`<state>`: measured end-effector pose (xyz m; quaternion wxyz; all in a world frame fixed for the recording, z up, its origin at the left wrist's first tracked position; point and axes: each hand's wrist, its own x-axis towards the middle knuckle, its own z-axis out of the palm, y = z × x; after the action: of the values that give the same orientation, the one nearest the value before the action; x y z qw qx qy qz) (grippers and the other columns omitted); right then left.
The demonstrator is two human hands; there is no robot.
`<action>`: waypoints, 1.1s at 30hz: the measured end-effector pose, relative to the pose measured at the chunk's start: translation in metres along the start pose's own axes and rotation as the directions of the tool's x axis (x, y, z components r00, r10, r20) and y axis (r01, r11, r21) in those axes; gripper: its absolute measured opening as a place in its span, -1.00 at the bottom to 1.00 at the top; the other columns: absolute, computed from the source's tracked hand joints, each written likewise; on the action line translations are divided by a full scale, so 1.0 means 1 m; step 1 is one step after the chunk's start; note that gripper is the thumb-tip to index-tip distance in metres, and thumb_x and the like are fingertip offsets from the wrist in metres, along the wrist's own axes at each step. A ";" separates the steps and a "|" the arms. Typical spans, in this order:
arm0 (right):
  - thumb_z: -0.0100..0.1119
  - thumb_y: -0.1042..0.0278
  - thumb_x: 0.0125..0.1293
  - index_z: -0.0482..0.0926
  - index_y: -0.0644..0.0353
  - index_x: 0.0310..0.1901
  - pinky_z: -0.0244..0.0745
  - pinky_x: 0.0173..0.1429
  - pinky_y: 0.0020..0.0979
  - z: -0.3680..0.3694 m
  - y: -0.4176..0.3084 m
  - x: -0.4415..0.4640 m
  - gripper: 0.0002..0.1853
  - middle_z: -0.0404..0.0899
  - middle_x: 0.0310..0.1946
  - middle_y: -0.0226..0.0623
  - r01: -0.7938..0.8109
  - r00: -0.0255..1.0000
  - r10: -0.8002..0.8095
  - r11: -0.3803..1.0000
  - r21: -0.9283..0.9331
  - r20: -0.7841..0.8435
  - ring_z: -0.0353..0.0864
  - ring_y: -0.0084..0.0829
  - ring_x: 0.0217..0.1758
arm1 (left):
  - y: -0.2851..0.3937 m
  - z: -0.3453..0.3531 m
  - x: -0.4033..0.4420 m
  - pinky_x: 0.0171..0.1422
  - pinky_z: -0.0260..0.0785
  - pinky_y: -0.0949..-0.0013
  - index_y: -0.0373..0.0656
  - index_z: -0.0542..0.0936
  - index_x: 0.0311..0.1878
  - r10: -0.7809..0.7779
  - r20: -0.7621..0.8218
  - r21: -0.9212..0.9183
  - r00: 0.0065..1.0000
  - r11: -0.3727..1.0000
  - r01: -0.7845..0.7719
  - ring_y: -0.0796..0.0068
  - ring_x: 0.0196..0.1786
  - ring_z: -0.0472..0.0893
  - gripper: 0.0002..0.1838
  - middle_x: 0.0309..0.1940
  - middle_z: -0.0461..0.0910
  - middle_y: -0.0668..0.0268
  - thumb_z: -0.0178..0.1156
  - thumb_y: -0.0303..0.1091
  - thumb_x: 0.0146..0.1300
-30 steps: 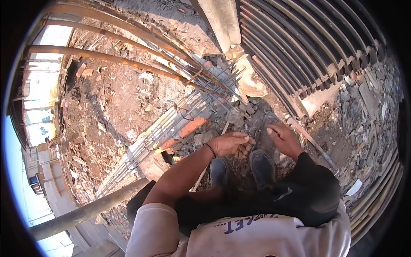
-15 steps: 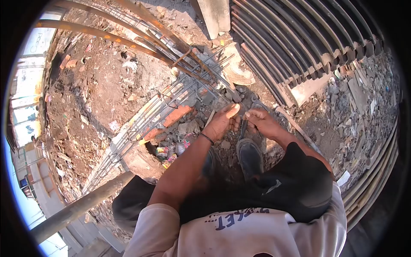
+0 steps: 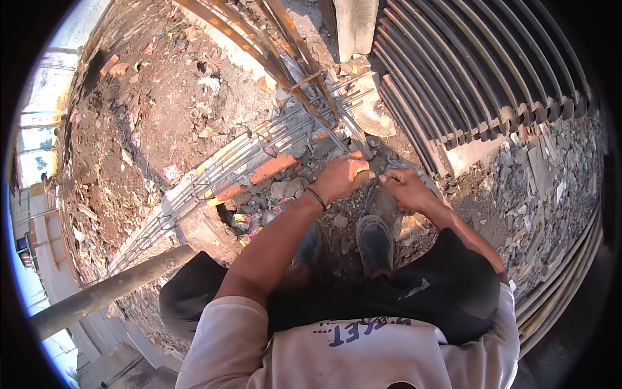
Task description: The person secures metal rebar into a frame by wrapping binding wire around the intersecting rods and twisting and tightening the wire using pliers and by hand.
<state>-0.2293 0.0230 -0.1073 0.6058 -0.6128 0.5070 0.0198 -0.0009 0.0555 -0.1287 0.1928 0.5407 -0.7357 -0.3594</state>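
Observation:
My left hand (image 3: 343, 177), with a dark band at its wrist, is curled closed with the thumb pointing right. It is close to the lower end of a steel bar (image 3: 338, 138). Facing it a short gap away, my right hand (image 3: 406, 188) is closed with thumb and forefinger pinched together. Whatever either hand holds is too small or hidden to make out. A thin dark object (image 3: 370, 198), perhaps a tool, shows between and just below the hands; I cannot tell whether a hand touches it.
A tied rebar cage (image 3: 214, 178) runs diagonally at left beside red bricks (image 3: 272, 167). Rusty bars (image 3: 259, 55) rise above it. Dark ribbed metal sections (image 3: 479, 78) are stacked at upper right. A round pole (image 3: 110, 292) crosses lower left; rubble surrounds my shoes (image 3: 374, 243).
The hands stay close together, and the left has turned so its back faces up more, fingers curled. The view has shifted, moving the rusty bars and the ribbed stack rightward.

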 end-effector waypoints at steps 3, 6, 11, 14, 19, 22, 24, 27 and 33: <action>0.10 0.06 0.49 0.59 0.26 0.05 0.42 -0.29 -0.35 -0.006 -0.034 -0.013 -0.61 0.54 -0.47 -0.27 -0.064 0.997 0.063 0.998 -0.020 -0.054 0.45 -0.57 -0.43 | -0.013 0.014 -0.003 -0.10 0.44 0.00 -0.24 0.59 -0.30 0.087 -0.211 0.039 0.974 0.996 -0.081 -0.13 -0.20 0.60 -0.63 -0.35 0.63 0.05 0.16 -0.08 0.38; 0.10 0.01 0.49 0.53 0.25 0.16 0.46 -0.22 -0.35 0.006 -0.035 0.007 -0.54 0.60 -0.41 -0.18 -0.118 0.982 0.121 0.993 0.032 -0.144 0.52 -0.53 -0.36 | -0.005 0.012 -0.008 -0.22 0.38 -0.05 -0.26 0.58 -0.30 -0.209 -0.386 -0.066 0.899 0.978 0.199 -0.16 -0.32 0.56 -0.62 -0.41 0.59 -0.01 0.15 -0.07 0.40; 0.06 -0.02 0.51 0.49 0.25 0.19 0.49 -0.11 -0.32 0.024 -0.020 0.034 -0.51 0.64 -0.24 -0.14 0.156 0.954 -0.148 0.988 0.010 -0.261 0.56 -0.47 -0.27 | -0.011 0.016 -0.009 -0.30 0.32 -0.08 -0.28 0.54 -0.33 -0.311 -0.508 -0.188 0.803 0.950 0.249 -0.20 -0.35 0.55 -0.64 -0.48 0.53 -0.08 0.17 -0.12 0.38; 0.04 0.01 0.53 0.50 0.23 0.16 0.48 -0.11 -0.28 0.022 0.000 0.041 -0.56 0.63 -0.24 -0.18 0.328 0.883 -0.285 0.943 0.056 -0.372 0.52 -0.48 -0.26 | -0.017 0.014 -0.011 -0.32 0.29 -0.05 -0.29 0.53 -0.32 -0.301 -0.518 -0.265 0.800 0.946 0.185 -0.20 -0.38 0.53 -0.63 -0.50 0.49 -0.10 0.17 -0.11 0.39; 0.00 0.09 0.55 0.53 0.14 0.00 0.31 -0.37 -0.41 0.002 -0.023 0.001 -0.70 0.47 -0.48 -0.43 0.154 0.965 -0.110 0.972 0.175 -0.237 0.27 -0.60 -0.48 | -0.022 0.017 -0.009 -0.34 0.30 -0.04 -0.31 0.53 -0.29 -0.285 -0.462 -0.260 0.840 0.949 0.179 -0.19 -0.40 0.50 -0.63 -0.51 0.47 -0.06 0.12 -0.12 0.43; -0.02 0.17 0.57 0.48 0.09 -0.10 0.16 -0.50 -0.51 0.005 0.001 0.013 -0.81 0.34 -0.56 -0.52 0.161 0.982 -0.088 0.852 0.497 -0.167 0.18 -0.67 -0.58 | -0.011 0.014 -0.010 0.20 0.27 -0.19 -0.20 0.63 -0.01 -0.143 -0.431 0.211 0.891 0.944 0.253 -0.11 0.15 0.48 -0.71 0.09 0.53 0.02 0.20 -0.24 0.29; -0.03 0.20 0.58 0.45 0.06 -0.11 0.14 -0.53 -0.53 0.004 -0.004 0.009 -0.84 0.33 -0.57 -0.52 0.036 0.999 -0.001 0.679 0.733 -0.048 0.19 -0.67 -0.60 | 0.006 0.011 -0.008 0.31 0.14 -0.27 -0.15 0.57 0.14 -0.002 -0.444 0.394 0.896 0.898 0.197 -0.15 0.28 0.38 -0.60 0.25 0.41 0.00 0.22 -0.22 0.28; -0.05 0.25 0.58 0.41 0.02 -0.11 0.12 -0.57 -0.56 0.002 -0.002 0.005 -0.90 0.33 -0.57 -0.52 -0.034 0.999 0.024 0.509 0.860 0.025 0.21 -0.67 -0.62 | 0.021 0.013 -0.008 0.48 -0.13 -0.45 -0.08 0.42 0.40 0.084 -0.386 0.584 0.919 0.793 0.172 -0.28 0.49 0.14 -0.37 0.53 0.09 -0.02 0.26 -0.19 0.25; -0.03 0.30 0.56 0.40 0.02 -0.11 0.16 -0.57 -0.50 0.005 0.000 -0.003 -0.94 0.37 -0.57 -0.47 -0.112 0.994 0.032 0.368 0.923 0.108 0.24 -0.60 -0.65 | 0.032 0.032 -0.010 0.52 -0.11 -0.36 -0.19 0.46 0.33 0.016 -0.286 0.502 0.958 0.854 0.136 -0.15 0.51 0.17 -0.47 0.48 0.19 -0.06 0.17 -0.17 0.35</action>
<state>-0.2275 0.0285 -0.1063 0.8613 -0.1442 0.4351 -0.2194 -0.0399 0.0804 -0.1258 0.1313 0.6406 -0.7529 -0.0747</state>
